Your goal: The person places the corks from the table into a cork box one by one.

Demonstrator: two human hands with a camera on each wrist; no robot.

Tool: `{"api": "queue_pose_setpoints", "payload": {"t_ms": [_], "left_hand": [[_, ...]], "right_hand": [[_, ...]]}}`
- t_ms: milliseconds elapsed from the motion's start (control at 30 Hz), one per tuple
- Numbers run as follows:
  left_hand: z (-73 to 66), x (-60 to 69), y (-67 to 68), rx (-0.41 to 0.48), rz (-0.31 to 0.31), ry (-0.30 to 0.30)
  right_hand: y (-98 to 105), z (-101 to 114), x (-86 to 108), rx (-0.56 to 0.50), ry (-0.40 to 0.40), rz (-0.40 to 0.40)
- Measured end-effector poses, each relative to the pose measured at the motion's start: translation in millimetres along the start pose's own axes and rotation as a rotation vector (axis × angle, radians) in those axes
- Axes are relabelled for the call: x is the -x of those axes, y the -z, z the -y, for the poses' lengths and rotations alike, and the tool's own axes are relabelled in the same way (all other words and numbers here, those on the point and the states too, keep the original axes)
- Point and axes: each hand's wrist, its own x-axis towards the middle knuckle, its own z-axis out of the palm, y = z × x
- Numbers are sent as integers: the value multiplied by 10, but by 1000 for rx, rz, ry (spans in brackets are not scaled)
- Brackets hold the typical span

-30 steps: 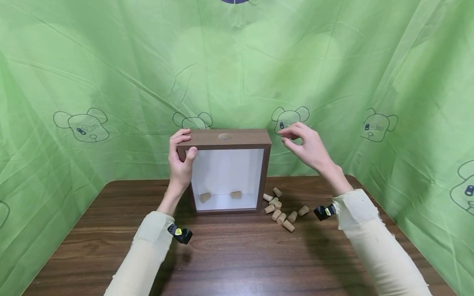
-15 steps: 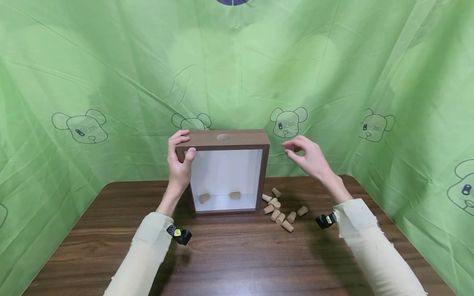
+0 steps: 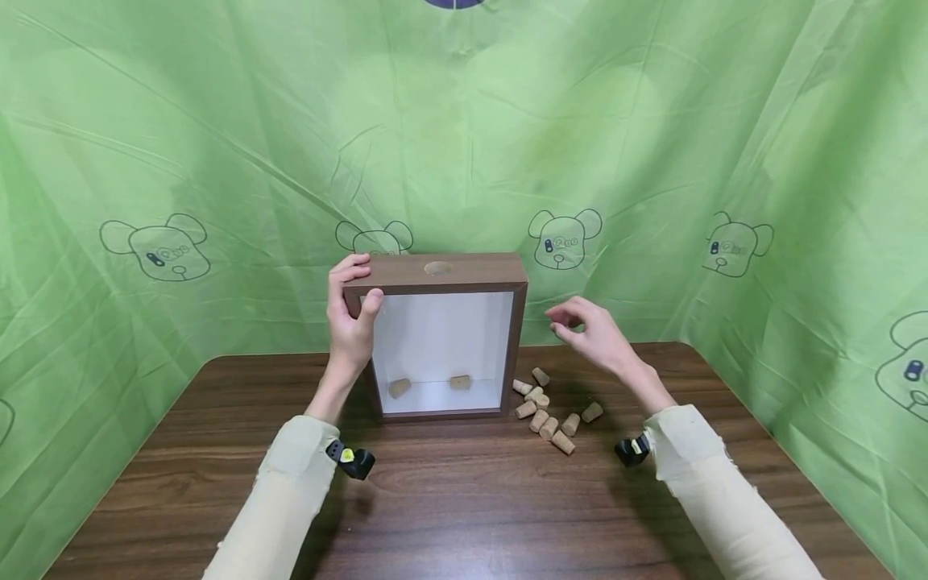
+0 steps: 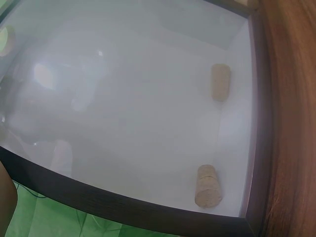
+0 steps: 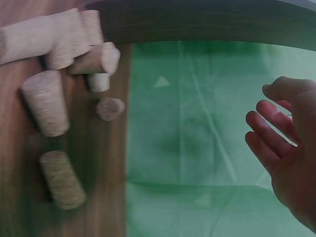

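Nearest is the wooden tabletop (image 3: 464, 507), reaching forward under the framed box (image 3: 442, 334), which stands upright and serves as reference. Loose corks (image 3: 548, 428), about ten, lie clustered just right of the box's lower corner. Two enclosed corks (image 3: 460, 383) rest apart on the box floor, behind its clear front. The left hand (image 3: 353, 322) grips the box's upper left corner, thumb on the front, fingers over the top. The right hand (image 3: 590, 332), right of the box and higher than the loose corks, has loosely bent fingers with nothing visible in them. Assessment: an early stage, two corks in, most outside. The box top shows a round patch (image 3: 438, 268) (opening or inlay, undetermined). Behind the box hangs green cloth (image 3: 464, 145).
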Motion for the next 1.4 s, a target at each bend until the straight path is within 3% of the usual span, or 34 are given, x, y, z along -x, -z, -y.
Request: {"api": "queue_pose_setpoints", "payload": {"t_ms": [467, 667, 1400], "left_hand": [[-1, -3, 2, -10, 1, 2], [-4, -2, 3, -5, 3, 1], [-13, -2, -1, 7, -4, -2]], "right_hand": [[-362, -208, 193, 14, -9, 122], [-472, -292, 267, 27, -50, 182], [-586, -461, 370, 16, -91, 296]]}}
